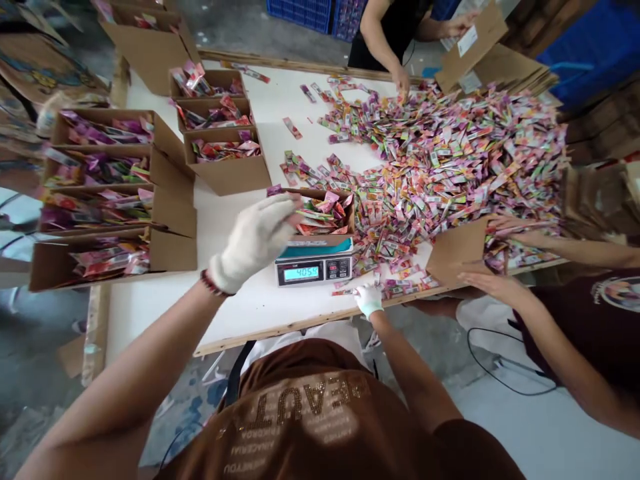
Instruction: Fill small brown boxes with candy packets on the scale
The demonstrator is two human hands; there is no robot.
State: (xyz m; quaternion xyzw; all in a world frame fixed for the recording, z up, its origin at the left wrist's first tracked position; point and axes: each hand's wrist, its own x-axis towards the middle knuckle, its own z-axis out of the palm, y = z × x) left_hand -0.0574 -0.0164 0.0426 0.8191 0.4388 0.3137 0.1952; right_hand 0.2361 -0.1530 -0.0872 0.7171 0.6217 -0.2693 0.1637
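The white table [230, 313] fills the middle of the view, and a big heap of small packets [450, 167] covers its right side. Filled cardboard boxes [173, 240] stand in rows at the left. The scale [323, 272], its display lit, sits near the table's front edge, and on it is an open box [320, 238] part-filled with packets.

The left hand [257, 237], in a white glove with bare fingertips, is raised at the left side of that box. Its fingers are drawn close together and point right, past the box's left edge; the tips are blurred, so I cannot tell whether they pinch a packet. The forearm rises from the lower left, the back of the hand mostly up.

The right hand [369, 298], gloved the same way, is low at the table's front edge, just right of the scale. Its fingers are bent and reach left to the end of a loose packet [343, 292] lying flat; whether they pinch it or only touch it, I cannot tell.
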